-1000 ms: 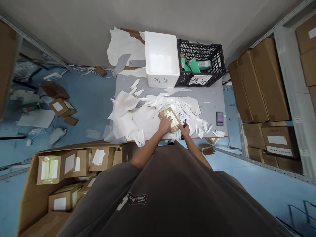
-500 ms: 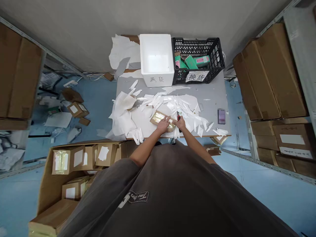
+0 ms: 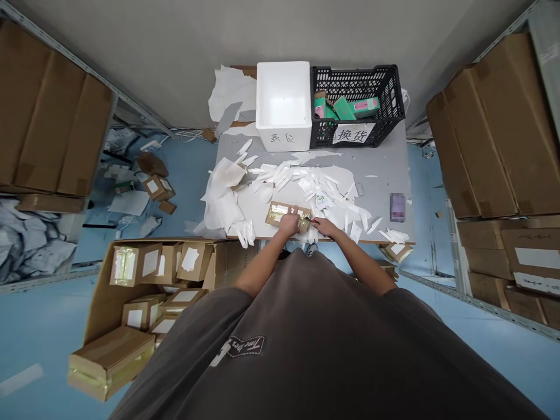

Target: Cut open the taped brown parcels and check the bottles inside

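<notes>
A small cardboard box [image 3: 275, 213] wrapped in shiny yellowish tape lies at the table's front edge. My left hand [image 3: 289, 223] presses on its top and holds it, fingers over the middle. In my right hand [image 3: 325, 227] is a red and black utility knife [image 3: 313, 220], gripped with its tip pointing left at the box's right end. The blade itself is too small to make out. Strips of white paper and film [image 3: 301, 175] lie scattered behind and around the box.
A white foam box [image 3: 282, 137] and a black plastic crate [image 3: 387, 131] with green boxes stand at the table's back. A phone [image 3: 397, 207] lies at the right. A large carton [image 3: 98, 291] of parcels is at front left. Shelves with cartons [image 3: 490, 134] flank both sides.
The knife has swung from pointing away from me to pointing left at the box's right end. My right hand has turned and lowered slightly. The camera view has shifted a little.
</notes>
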Motion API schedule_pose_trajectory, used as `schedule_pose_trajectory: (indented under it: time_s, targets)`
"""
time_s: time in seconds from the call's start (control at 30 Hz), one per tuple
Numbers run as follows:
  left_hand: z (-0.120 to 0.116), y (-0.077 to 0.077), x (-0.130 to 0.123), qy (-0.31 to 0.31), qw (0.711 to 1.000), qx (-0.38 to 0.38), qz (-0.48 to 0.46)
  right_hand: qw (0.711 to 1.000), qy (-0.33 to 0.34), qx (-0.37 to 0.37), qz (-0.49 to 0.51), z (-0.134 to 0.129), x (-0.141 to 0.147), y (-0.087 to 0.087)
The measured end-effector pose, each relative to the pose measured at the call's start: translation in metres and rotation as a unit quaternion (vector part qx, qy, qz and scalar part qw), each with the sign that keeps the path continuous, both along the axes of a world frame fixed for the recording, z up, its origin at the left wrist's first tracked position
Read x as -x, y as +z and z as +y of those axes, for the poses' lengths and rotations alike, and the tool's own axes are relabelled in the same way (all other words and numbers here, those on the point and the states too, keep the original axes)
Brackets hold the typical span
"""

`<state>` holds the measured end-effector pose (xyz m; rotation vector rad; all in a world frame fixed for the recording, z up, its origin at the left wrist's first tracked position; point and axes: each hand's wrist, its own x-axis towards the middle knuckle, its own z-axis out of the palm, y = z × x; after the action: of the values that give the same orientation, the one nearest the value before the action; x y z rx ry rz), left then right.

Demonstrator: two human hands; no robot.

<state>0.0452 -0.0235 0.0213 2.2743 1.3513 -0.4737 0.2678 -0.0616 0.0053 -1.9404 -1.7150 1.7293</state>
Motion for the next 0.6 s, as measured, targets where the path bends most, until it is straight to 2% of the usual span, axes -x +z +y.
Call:
schedule_pose_trajectory:
  time_s: [0.23,0.33,0.47,0.6]
  targets:
    - [-0.001,0.002,-0.005,0.007,1.0,0.001,0.009,0.989,-0.019,0.12,0.079,0.01,-0.008,-0.015]
    - [-0.001,0.003,-0.006,0.014,1.0,0.008,0.01,0.989,-0.047,0.104,0.091,0.006,-0.008,-0.018]
    - [0.001,0.006,-0.007,0.011,1.0,0.014,0.014,0.987,-0.05,0.115,0.102,0.002,-0.007,-0.016]
    - [0.004,0.006,-0.006,0.016,1.0,0.024,0.013,0.983,-0.07,0.12,0.116,-0.011,0.005,-0.018]
